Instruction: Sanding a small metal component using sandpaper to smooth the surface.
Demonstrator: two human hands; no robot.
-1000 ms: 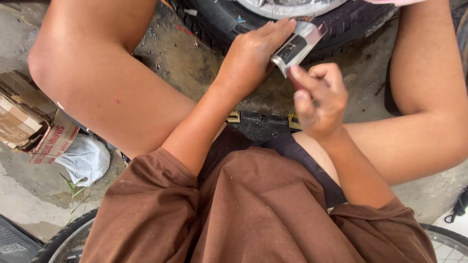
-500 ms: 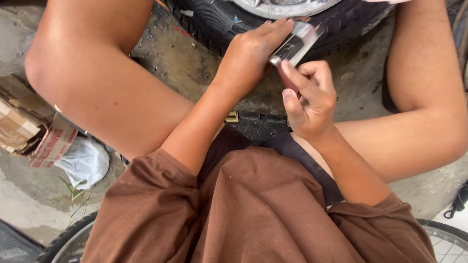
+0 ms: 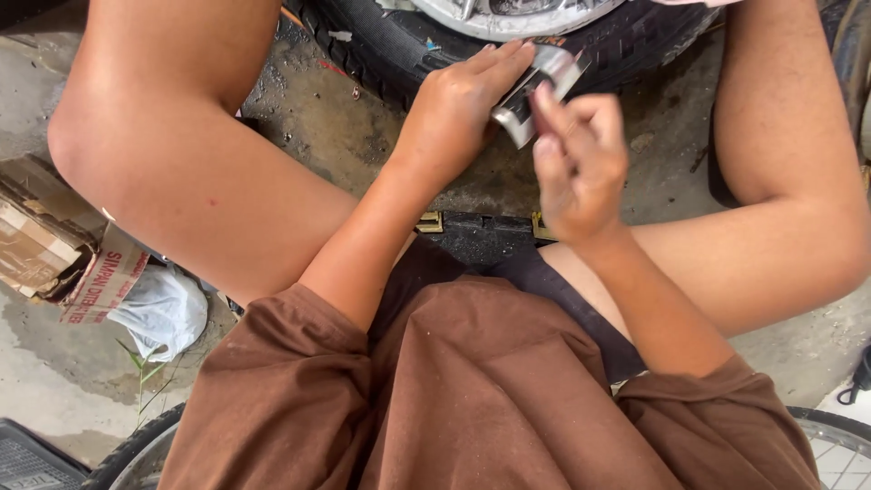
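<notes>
My left hand (image 3: pixel 454 113) grips a small flat silver-grey packet (image 3: pixel 537 91) in front of a black tyre (image 3: pixel 508 41) at the top of the head view. My right hand (image 3: pixel 581 163) is right next to it, fingers curled and pinched at the packet's lower edge; whether it holds something small between its fingertips I cannot tell. Both forearms reach out over my brown shirt, between my bare knees.
A silver wheel rim (image 3: pixel 508 14) sits inside the tyre. A torn cardboard box (image 3: pixel 45 245) and a white plastic bag (image 3: pixel 163 308) lie at the left on the stained concrete floor (image 3: pixel 354 136). A bicycle wheel (image 3: pixel 835 445) shows at the lower right.
My right hand has moved up and closer to the packet, fingers now against its lower edge. The left hand has kept its hold with little movement.
</notes>
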